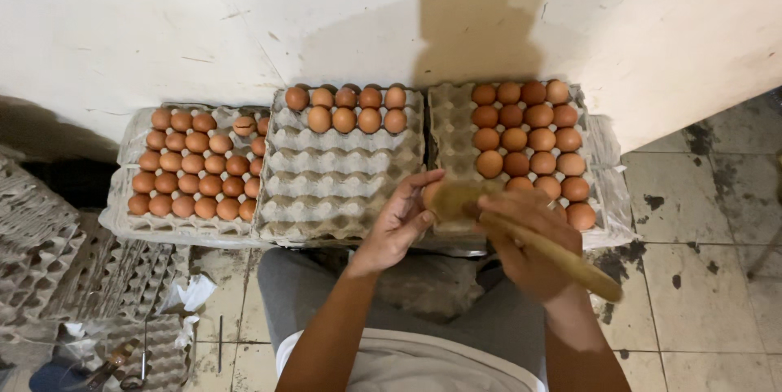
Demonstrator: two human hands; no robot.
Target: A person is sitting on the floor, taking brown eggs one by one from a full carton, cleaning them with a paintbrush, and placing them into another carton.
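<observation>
Centre frame, low: left hand (399, 225) cups an egg (430, 194), fingers curled round it; the egg is mostly hidden. Right hand (521, 241) is clamped on a wooden brush (521, 237), its blurred head against the egg. Both are over the near edge of the right tray (444, 127).

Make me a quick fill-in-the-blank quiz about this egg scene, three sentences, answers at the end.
1. The right hand grips a wooden ____ by its handle.
2. The left hand holds a brown ____ against the brush head.
3. Of the three cartons, the middle tray holds the ____ eggs.

Missing words: brush; egg; fewest
</observation>
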